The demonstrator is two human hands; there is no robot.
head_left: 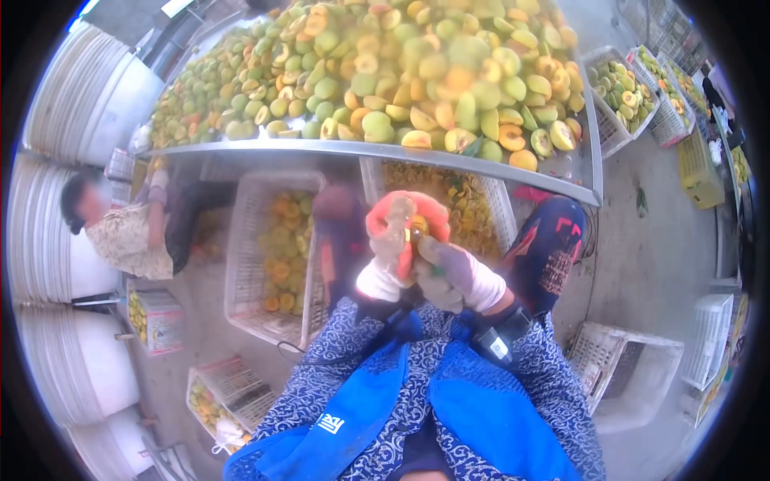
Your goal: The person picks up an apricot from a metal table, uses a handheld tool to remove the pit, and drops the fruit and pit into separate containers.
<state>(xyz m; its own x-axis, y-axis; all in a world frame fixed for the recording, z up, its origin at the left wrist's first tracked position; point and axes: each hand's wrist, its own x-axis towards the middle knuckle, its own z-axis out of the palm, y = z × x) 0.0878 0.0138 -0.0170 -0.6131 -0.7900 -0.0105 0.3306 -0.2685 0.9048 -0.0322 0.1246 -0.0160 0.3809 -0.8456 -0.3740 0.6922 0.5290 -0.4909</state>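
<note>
In front of my body, my left hand (391, 232), in an orange-coated glove, is wrapped round a yellow peach half (418, 224). Close against it is my right hand (455, 274) in a greyish-white glove, its fingers closed on a small tool (415, 235) with a shiny metal tip. The tip touches the fruit; a bit of green, perhaps its handle, shows between the fingers. Just beyond my hands, under the table edge, a white crate (504, 210) holds many orange-brown pieces.
A metal-edged table (369, 149) heaped with halved peaches (377, 72) spans the front. Left of my legs stands a white crate (241, 268) of peach halves. A person (132, 232) sits at far left beside stacked white tubs (84, 208). White crates (642, 385) stand at right.
</note>
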